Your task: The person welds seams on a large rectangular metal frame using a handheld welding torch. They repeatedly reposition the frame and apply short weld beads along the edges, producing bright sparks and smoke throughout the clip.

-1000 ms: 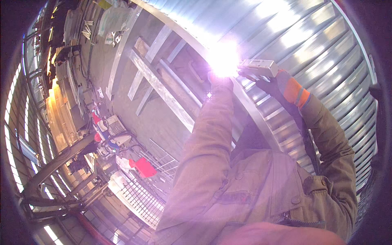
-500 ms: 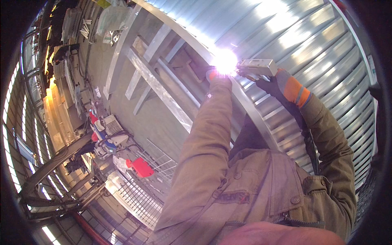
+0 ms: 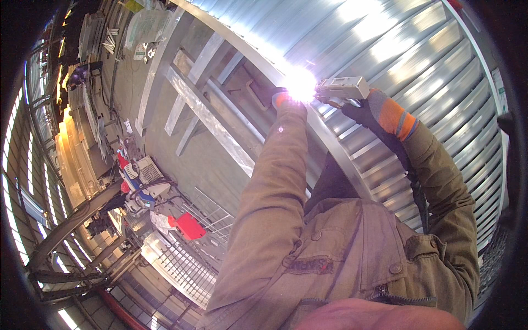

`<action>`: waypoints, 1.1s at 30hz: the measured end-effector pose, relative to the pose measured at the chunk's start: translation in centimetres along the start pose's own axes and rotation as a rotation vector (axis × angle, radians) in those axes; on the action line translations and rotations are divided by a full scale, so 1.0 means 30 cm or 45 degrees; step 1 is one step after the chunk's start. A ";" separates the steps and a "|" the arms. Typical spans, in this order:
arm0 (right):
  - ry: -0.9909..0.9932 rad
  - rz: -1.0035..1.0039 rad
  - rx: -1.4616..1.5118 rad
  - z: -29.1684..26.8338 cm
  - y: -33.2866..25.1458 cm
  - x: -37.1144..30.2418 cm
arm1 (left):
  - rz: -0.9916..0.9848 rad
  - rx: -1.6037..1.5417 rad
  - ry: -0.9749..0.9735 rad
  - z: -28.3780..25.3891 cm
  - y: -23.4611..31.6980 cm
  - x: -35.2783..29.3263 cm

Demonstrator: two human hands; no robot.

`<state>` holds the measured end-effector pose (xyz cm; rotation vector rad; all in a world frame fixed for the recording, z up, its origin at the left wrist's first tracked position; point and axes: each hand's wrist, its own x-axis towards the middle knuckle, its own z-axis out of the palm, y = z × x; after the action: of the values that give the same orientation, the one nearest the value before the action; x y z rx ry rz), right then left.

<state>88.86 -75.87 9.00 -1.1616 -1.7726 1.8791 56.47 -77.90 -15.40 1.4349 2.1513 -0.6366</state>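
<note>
My gloved right hand (image 3: pixel 388 113) is closed around a welding torch (image 3: pixel 345 88) with a boxy, pale metal body. A blinding white weld glare (image 3: pixel 300 84) burns at the torch's tip, against the metal edge rail (image 3: pixel 344 157). The rail borders a shiny panel of ribbed metal slats (image 3: pixel 412 66), and the torch hangs over the slats. My left hand (image 3: pixel 280 101), in an orange and grey glove, is at the rail just beside the glare. Its fingers are washed out by the light, so their grip cannot be seen. A dark cable runs down from my right hand.
Left of the panel is a frame of metal bars (image 3: pixel 206 118), with a C-shaped clamp (image 3: pixel 256 96) near the rail. Farther left stand a blue and white machine (image 3: pixel 144 179), a red box-like thing (image 3: pixel 188 225) and a wire rack (image 3: pixel 212 206). Stacked boards (image 3: pixel 82 154) line the far left.
The view has shifted slightly, so most things sit a little farther left in the picture. The glare still burns at the torch's tip, and both hands keep about the same place on the panel.
</note>
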 end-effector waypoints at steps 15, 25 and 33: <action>0.047 -0.109 -0.206 -0.031 0.011 -0.007 | 0.029 0.642 -0.015 -0.132 0.002 -0.040; -0.110 0.000 -0.362 -0.064 -0.074 0.055 | 0.145 0.814 -0.134 -0.238 0.058 -0.122; -0.226 0.130 -0.415 -0.096 -0.143 0.128 | 0.345 1.007 0.099 -0.208 0.017 -0.052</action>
<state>87.26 -70.39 11.96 -1.2470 -2.2216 1.8459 56.68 -75.01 -9.64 2.1174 1.7653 -1.4381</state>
